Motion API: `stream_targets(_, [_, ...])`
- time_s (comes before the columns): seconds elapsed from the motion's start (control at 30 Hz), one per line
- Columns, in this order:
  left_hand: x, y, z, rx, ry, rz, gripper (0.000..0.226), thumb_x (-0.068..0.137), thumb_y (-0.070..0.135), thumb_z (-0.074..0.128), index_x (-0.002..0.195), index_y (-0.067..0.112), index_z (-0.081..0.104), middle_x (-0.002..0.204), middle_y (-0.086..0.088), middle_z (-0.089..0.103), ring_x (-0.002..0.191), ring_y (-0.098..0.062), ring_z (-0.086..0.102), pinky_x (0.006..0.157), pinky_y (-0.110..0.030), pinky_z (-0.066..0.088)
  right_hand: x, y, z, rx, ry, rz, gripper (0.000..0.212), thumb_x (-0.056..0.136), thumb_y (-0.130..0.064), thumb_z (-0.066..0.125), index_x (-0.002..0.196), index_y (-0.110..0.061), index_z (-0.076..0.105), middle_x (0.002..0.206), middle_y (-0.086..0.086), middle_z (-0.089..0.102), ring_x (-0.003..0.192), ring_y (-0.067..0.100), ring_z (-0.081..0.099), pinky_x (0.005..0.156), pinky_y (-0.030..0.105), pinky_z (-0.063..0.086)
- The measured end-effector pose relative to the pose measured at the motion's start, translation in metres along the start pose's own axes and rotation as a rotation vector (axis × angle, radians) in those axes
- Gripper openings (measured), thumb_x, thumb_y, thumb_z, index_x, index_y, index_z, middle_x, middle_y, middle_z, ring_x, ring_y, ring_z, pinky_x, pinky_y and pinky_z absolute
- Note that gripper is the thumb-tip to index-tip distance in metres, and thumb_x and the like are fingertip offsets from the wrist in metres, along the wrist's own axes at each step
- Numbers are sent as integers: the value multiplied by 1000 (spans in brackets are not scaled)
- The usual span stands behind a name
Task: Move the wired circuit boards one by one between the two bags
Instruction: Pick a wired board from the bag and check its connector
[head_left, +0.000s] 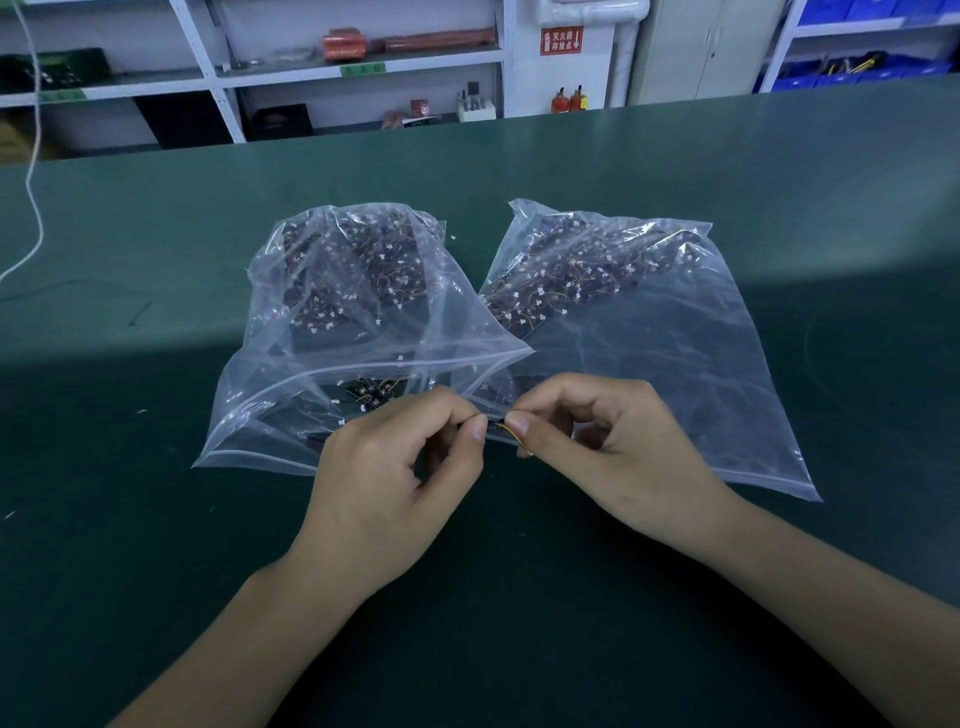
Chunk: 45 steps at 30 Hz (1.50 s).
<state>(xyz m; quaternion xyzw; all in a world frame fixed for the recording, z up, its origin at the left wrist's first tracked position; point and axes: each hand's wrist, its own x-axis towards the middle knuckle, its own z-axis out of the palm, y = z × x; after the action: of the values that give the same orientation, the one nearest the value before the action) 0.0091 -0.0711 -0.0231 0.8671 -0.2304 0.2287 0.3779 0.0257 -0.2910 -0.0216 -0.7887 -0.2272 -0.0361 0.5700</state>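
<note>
Both hands meet right at the mouths of the two bags, and between them sits one small circuit board (493, 427) with its yellow and red wires (514, 436) trailing off to the right. The left hand (387, 478) pinches the board's end between thumb and forefinger, other fingers curled under; the right hand (608, 441) pinches the wires just beside it, thumb on top. It looks like one board in transit between the bags, though which way it is going I cannot tell. The left bag (291, 374) gapes open toward the hands, bulging with dark boards and white plugs; the right bag (701, 374) lies flatter, its boards heaped at the far end, well away from the hands. Next move, by my reckoning: one hand lets go, the other feeds the board into an open mouth without snagging wires on the zip strip. All of it rests on a dark green counter (779, 208), with a white cable (34, 171) dangling far left of the bags. Beyond the counter stand white shelves (358, 70), blue bins (857, 70) and two small red fire extinguishers (569, 100) under a red sign (561, 40).
</note>
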Motion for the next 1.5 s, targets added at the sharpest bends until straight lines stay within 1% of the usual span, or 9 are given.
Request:
stream_targets(0.33, [-1,-1,0,8,2,28,20,102,25,62,83,20,65,71,15,53,63,-9,52,61,-16,35,-1,-2,-1,-13,-10,-38,10,100,-26,73,91,-27,78,78,-7,73,72,23,65,61,16,42])
stream_targets(0.5, [1,-1,2,-26,139,18,8,99,24,73,91,23,73,80,14,65,68,-14,61,59,-25,46,1,2,-2,-39,27,-54,5,99,-27,74,95,-28,78,78,-10,70,67,19,61,61,15,40])
stream_targets(0.57, [2,0,2,-34,199,25,3,98,25,76,95,25,74,87,15,68,70,-14,63,59,-24,48,2,2,-4,-176,65,-126,9,95,-27,78,105,-26,78,84,-13,70,68,14,59,65,15,43])
stream_targets(0.7, [3,-6,-1,-2,228,47,5,98,26,77,98,21,78,92,20,70,71,-11,64,60,-23,50,5,7,-12,-554,60,-203,39,85,-23,84,121,-25,69,109,-12,64,92,4,56,89,29,50])
stream_targets(0.8, [2,-9,1,33,197,90,7,99,22,77,101,17,82,94,16,72,78,-9,68,64,-24,53,7,9,-14,-635,49,-168,41,82,-16,82,120,-25,69,108,-12,64,97,8,56,93,36,51])
stream_targets(1.03, [1,-13,4,50,109,189,7,98,19,79,99,14,84,94,10,78,80,-11,73,62,-33,57,5,8,-12,-529,182,-233,26,89,-3,75,107,-22,71,95,-16,66,88,8,60,79,32,55])
stream_targets(1.27, [8,-12,8,373,108,265,9,98,17,77,93,21,83,89,12,78,78,-13,76,55,-37,59,4,8,-11,-475,173,-230,25,90,-2,74,106,-21,71,95,-15,66,88,13,62,79,37,55])
stream_targets(1.43, [9,-8,14,633,-153,221,22,84,10,88,97,25,79,87,8,72,73,-22,73,45,-38,52,4,8,-9,-482,176,-234,26,89,-2,75,104,-22,71,94,-16,66,87,11,61,81,33,54])
stream_targets(1.5, [9,-7,15,642,-165,220,26,83,9,89,101,25,80,87,7,73,74,-23,73,45,-39,52,4,8,-9,-479,172,-226,26,89,-2,75,105,-22,71,95,-17,66,88,11,61,82,32,55])
